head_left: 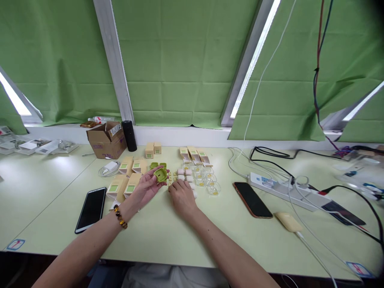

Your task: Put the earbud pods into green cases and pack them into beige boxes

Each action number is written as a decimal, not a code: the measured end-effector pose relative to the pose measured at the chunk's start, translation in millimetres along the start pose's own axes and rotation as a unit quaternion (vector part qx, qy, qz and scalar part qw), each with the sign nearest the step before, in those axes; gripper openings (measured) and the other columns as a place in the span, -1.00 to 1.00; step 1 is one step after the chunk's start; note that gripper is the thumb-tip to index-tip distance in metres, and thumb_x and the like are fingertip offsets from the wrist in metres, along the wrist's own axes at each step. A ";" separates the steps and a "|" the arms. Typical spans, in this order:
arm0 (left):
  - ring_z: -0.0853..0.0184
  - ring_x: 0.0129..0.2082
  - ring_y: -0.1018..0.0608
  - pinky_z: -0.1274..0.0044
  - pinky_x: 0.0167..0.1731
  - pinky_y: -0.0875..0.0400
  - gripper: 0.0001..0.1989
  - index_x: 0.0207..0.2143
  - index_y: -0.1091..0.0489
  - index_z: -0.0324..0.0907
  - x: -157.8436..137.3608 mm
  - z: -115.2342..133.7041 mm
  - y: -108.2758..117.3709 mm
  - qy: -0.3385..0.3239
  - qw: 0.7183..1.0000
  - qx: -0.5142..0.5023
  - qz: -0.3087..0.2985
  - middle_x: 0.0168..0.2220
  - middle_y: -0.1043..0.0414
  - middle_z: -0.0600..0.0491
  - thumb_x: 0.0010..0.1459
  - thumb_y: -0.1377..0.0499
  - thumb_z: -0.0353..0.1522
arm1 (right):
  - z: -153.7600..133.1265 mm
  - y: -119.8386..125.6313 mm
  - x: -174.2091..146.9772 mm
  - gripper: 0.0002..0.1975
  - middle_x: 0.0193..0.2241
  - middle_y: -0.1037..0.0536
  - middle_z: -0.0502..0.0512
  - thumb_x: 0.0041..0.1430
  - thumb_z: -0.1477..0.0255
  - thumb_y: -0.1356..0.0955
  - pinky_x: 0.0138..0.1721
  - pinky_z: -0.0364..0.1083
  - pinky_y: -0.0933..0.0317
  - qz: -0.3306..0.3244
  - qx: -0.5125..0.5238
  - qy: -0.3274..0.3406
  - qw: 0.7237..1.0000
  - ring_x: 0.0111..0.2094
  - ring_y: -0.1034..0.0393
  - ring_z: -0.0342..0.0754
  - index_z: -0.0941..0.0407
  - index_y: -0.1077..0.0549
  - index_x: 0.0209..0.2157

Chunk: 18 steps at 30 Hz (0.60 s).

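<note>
My left hand (148,186) is raised, palm up, its fingers closed round a small green square cup (161,175) with its hollow side facing me. My right hand (183,196) is low over the table, fingers bent together, its fingertips among small yellow pieces (170,179); what they pinch, if anything, is hidden. Just past its knuckles lie white and pale pink rolls (188,173) in rows. Clear cups with yellow spots (213,188) stand to their right. Behind my left hand sit more green cups (154,165).
Cream boxes with green labels (118,185) stand left of my hands, others (195,156) at the back. A white-edged phone (91,210) lies left, another phone (252,200) right. A power strip (279,190) with cables is farther right. A cardboard box (106,142) and black cylinder (129,136) stand back left.
</note>
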<state>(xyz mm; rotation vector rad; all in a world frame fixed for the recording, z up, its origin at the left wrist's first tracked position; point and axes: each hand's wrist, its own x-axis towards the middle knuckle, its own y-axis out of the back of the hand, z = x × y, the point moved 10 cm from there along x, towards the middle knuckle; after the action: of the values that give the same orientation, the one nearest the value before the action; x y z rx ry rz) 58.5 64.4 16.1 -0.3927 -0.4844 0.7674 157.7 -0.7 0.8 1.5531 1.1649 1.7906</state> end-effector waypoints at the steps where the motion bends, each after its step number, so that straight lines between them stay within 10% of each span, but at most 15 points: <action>1: 0.15 0.02 -0.61 0.30 0.05 -0.51 -0.51 0.19 -0.46 -0.19 0.2 0.8 0.5 -0.002 1.000 0.004 0.000 0.15 -0.51 -0.21 0.26 -0.39 -0.25 | 3.2 4.5 -0.4 -0.79 -0.24 -0.60 0.18 0.32 0.67 -0.31 -0.14 0.02 -0.10 0.013 0.036 -0.015 0.999 -0.16 -0.35 0.09 0.12 -0.54 -0.25; 5: 0.15 -0.07 -0.62 0.29 -0.03 -0.49 -0.62 0.07 -0.52 -0.21 1.9 2.1 3.1 -0.008 1.000 0.013 0.006 0.09 -0.55 -0.23 0.30 -0.33 -0.18 | 22.8 24.8 -3.5 -0.78 -0.21 -0.60 0.15 0.39 0.58 -0.26 -0.19 -0.02 -0.24 0.095 0.284 -0.095 0.949 -0.18 -0.44 0.06 0.07 -0.52 -0.18; 13: 0.17 -0.13 -0.63 0.35 -0.15 -0.48 -0.68 -0.04 -0.55 -0.24 4.4 -2.0 11.4 -0.007 0.999 -0.005 0.046 0.01 -0.60 -0.21 0.31 -0.33 -0.19 | 58.5 16.0 -10.7 -0.81 -0.39 -0.56 0.01 0.23 0.27 -0.49 -0.32 -0.05 -0.40 0.182 0.663 -0.267 0.675 -0.35 -0.52 -0.02 0.05 -0.49 -0.22; 18: 0.17 -0.13 -0.65 0.35 -0.10 -0.48 -0.66 -0.02 -0.54 -0.26 5.2 -6.8 14.0 0.010 0.999 -0.016 0.050 -0.01 -0.61 -0.22 0.31 -0.34 -0.19 | 64.9 12.2 -14.3 -0.74 -0.38 -0.50 -0.04 0.18 0.26 -0.52 -0.37 -0.11 -0.41 0.192 0.703 -0.298 0.617 -0.38 -0.46 -0.10 0.03 -0.43 -0.23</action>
<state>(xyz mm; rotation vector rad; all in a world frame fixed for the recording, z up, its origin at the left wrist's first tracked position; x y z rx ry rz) 57.6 76.3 4.9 -0.4574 -0.4606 0.8530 225.2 -0.4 2.5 3.0165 2.0366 -0.0645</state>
